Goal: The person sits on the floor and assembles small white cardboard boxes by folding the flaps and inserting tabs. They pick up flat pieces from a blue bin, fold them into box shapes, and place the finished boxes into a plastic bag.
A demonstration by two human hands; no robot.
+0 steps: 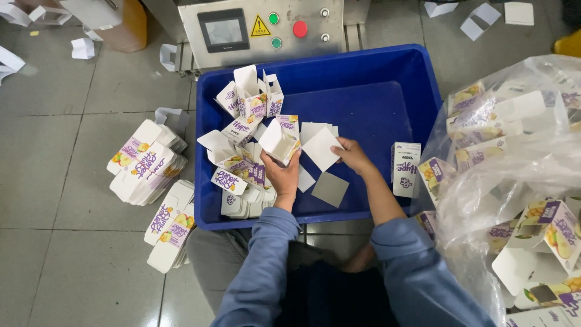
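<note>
Two things in hand: left hand (283,175) grips an opened small carton (279,140), white inside, purple and yellow print outside, mouth tilted up and away from the person. Right hand (353,155) pinches a white card insert (321,149) by its near corner, just right of the carton mouth, not yet in it. Both are over the blue bin (417,79).

Under the right hand: a few more white and grey card pieces (330,189) lie loose on the bin floor. Left of and beyond the left hand: a heap of erected cartons (248,103) in the bin's far-left corner, some upright, some tipped. Right of the right hand: one closed carton (405,169) stands against the bin wall.

Outside the bin, left of the left hand: stacks of flat carton blanks (148,166) on the tiled floor. Right of the right hand: clear plastic bag (520,181) full of cartons. Beyond the bin: grey machine panel (260,27) with screen and buttons.

Risks, my read:
- Insert is held at one corner only, so it can swing and catch the carton lip or a flap, creasing the card.
- Left grip sits low on the carton; squeezing would bow the walls and narrow the mouth.
- Heap beside the left hand is loose; a wrist bump could topple the upright ones.
- Loose cards overlap, so grabbing two at once is easy.
</note>
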